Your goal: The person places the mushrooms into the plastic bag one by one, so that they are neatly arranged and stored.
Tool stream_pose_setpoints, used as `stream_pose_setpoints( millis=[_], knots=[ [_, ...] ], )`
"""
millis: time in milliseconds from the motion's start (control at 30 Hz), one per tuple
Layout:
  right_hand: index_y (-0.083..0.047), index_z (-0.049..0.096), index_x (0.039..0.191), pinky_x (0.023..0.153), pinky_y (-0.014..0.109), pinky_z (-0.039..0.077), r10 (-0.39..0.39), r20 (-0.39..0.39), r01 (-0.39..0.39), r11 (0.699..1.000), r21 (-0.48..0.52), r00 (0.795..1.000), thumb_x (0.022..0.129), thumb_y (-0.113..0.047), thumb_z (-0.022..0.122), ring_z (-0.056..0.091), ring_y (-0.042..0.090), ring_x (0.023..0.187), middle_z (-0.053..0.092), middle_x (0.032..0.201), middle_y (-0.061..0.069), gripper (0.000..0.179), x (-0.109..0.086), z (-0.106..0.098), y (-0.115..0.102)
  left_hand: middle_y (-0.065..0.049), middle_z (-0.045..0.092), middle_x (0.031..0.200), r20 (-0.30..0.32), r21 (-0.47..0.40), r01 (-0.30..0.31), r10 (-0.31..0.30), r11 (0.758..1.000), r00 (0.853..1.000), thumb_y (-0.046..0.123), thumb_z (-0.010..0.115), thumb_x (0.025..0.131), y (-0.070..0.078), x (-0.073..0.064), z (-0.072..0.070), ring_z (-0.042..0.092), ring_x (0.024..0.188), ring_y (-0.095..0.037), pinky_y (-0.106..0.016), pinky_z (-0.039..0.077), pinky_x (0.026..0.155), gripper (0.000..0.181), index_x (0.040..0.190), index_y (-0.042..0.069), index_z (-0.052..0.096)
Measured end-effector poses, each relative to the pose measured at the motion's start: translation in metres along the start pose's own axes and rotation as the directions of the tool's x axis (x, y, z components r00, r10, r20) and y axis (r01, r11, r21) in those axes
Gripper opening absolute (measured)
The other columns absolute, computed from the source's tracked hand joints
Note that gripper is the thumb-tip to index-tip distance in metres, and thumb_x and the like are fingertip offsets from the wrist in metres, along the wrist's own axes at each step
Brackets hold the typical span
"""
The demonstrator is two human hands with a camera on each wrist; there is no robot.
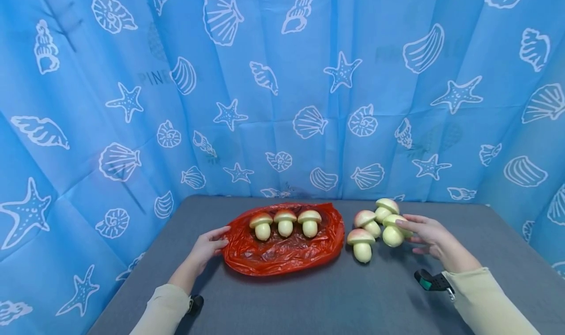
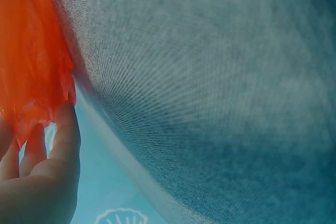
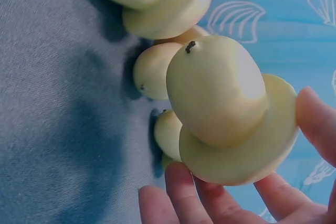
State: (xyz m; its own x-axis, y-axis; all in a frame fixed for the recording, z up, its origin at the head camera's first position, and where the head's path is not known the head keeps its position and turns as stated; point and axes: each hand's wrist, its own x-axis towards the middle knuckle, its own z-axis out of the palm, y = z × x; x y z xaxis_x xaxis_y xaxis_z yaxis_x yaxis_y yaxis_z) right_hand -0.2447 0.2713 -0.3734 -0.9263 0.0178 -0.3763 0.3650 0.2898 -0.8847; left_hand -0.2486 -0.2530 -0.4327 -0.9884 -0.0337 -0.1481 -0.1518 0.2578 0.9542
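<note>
A red plastic bag [image 1: 282, 264] lies spread on the table, with three toy mushrooms [image 1: 285, 228] in a row on it, caps away from me. My left hand [image 1: 204, 249] pinches the bag's left edge; in the left wrist view the fingers [image 2: 65, 137] meet the gathered orange-red film [image 2: 34, 61]. On the right, my right hand [image 1: 434, 239] holds a pale mushroom [image 3: 220, 98] by its cap, thumb on one side and fingers on the other. Beside it are three more mushrooms: a front one [image 1: 363, 251], a pinkish-capped one [image 1: 368, 222] and a back one [image 1: 387, 206].
The grey cloth-covered table [image 1: 309, 303] reaches back to a blue curtain [image 1: 282, 104] with white shell and starfish prints. A dark strap device [image 1: 430, 280] hangs at my right wrist, and another dark piece [image 1: 196, 304] sits at the left cuff.
</note>
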Motion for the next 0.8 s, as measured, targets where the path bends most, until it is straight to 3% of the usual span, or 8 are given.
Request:
stream_pose_setpoints(
  millis=[800],
  knots=[
    [0.007,0.014,0.151,0.095,0.058,0.043,-0.114,0.055,0.115,0.993,-0.023,0.992,0.098,-0.041,0.052,0.037,0.05,0.129,0.025,0.147,0.035,0.081,-0.015,0.028,-0.022,-0.024,0.042,0.145,0.007,0.009,-0.003,0.003,1.0,1.0,0.009,0.053,0.099,-0.001,0.002,0.0,0.051,0.119,-0.033,-0.042,0.049,0.094,0.044,0.142,0.003,0.048]
  ],
)
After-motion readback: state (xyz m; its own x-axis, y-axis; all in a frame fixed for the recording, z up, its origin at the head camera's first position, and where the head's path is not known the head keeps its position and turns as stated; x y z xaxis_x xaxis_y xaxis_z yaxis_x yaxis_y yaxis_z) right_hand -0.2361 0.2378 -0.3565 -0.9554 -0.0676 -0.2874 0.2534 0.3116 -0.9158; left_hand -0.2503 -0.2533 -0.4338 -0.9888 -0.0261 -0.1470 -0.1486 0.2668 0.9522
